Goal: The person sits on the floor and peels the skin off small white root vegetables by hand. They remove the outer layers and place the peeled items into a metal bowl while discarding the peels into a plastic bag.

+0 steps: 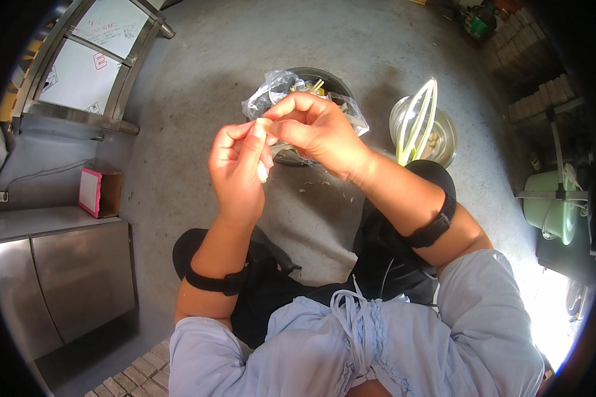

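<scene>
My left hand (238, 168) pinches a small pale piece, seemingly a garlic clove (261, 122), between thumb and fingers. A second pale clove (262, 172) pokes out lower down, held against the palm by the curled fingers. My right hand (318, 126) meets the left at the first clove, its thumb and index fingertips closed at the clove's edge. Both hands hover over a dark round bin (335, 79) with a clear plastic bag (273, 87) and scraps in it. By my right knee, a metal bowl (449, 144) holds long pale-green stalks (414, 121) and several small round pieces (432, 139).
Bits of peel (303, 190) lie on the concrete floor (203, 99). A stainless steel cabinet (84, 283) with a pink-edged cardboard box (99, 192) on top stands left. A metal-framed unit (87, 64) is beyond it. At right, a rack holds a green basin (546, 203).
</scene>
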Tool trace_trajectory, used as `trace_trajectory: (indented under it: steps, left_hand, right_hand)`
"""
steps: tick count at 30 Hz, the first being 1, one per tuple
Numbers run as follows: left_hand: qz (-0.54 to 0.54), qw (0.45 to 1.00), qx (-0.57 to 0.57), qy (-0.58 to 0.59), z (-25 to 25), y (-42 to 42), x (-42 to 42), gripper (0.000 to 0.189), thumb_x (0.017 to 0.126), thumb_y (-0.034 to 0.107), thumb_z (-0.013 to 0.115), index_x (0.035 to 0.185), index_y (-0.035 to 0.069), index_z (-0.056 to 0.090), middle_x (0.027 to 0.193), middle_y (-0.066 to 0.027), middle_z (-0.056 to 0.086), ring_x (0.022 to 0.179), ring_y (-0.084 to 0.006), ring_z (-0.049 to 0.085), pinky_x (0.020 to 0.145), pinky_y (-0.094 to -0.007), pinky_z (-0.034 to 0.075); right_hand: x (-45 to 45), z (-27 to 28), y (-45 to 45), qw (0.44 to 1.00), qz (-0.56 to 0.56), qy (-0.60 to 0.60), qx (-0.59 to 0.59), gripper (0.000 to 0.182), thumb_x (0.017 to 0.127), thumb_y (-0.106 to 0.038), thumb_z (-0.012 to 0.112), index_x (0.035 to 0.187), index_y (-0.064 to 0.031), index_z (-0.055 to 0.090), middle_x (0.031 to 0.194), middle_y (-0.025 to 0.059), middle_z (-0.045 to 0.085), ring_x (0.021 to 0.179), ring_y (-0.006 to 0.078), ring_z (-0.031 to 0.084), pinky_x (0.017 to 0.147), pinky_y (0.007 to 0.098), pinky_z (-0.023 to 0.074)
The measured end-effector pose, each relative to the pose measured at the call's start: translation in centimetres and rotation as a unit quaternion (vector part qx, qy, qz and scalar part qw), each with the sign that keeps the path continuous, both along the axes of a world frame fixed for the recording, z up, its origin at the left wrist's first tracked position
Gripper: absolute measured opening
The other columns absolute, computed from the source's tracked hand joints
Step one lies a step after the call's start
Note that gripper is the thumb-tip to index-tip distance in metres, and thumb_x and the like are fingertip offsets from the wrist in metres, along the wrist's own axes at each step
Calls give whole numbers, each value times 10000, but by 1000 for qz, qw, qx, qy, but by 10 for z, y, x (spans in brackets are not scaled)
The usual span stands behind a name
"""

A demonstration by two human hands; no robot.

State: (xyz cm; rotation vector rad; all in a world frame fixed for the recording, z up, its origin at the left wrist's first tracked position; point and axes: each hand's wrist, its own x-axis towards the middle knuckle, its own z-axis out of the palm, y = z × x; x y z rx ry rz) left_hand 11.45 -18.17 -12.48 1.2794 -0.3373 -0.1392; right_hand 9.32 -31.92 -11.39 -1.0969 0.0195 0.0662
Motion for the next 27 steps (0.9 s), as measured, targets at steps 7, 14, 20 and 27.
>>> trace_trajectory:
  steps: [7, 14, 20, 27]
  left_hand:
    - [4, 1000, 3, -17, 2, -1, 0, 66, 875, 74, 491, 888, 19, 524, 674, -38, 526, 492, -56, 414, 442, -195, 314]
    - [-3, 999, -1, -34, -1, 0, -2, 52, 871, 68, 496, 887, 26, 523, 723, -45, 551, 503, -55, 426, 451, -194, 326]
    - [4, 999, 8, -39, 3, -1, -2, 47, 873, 65, 496, 893, 30, 520, 735, -48, 558, 512, -58, 436, 455, -195, 332]
    - [-14, 998, -7, -66, -6, 2, 0, 47, 875, 55, 488, 900, 32, 521, 748, -53, 559, 516, -60, 440, 458, -193, 335]
  right_hand:
    - [-2, 2, -2, 1000, -4, 3, 16, 146, 777, -42, 611, 909, 17, 593, 864, 80, 624, 819, 117, 580, 743, 247, 459]
    - [-1, -5, 0, 999, -14, -35, -9, 156, 790, -77, 608, 924, 4, 610, 846, 59, 630, 765, 86, 566, 641, 207, 426]
    - [-1, -8, -3, 999, -18, -47, 0, 181, 778, -60, 627, 935, 26, 601, 873, 80, 630, 823, 115, 584, 741, 242, 463]
    - [-2, -8, 0, 999, -14, -40, 10, 173, 780, -50, 613, 938, 20, 606, 876, 74, 631, 818, 108, 582, 738, 237, 461]
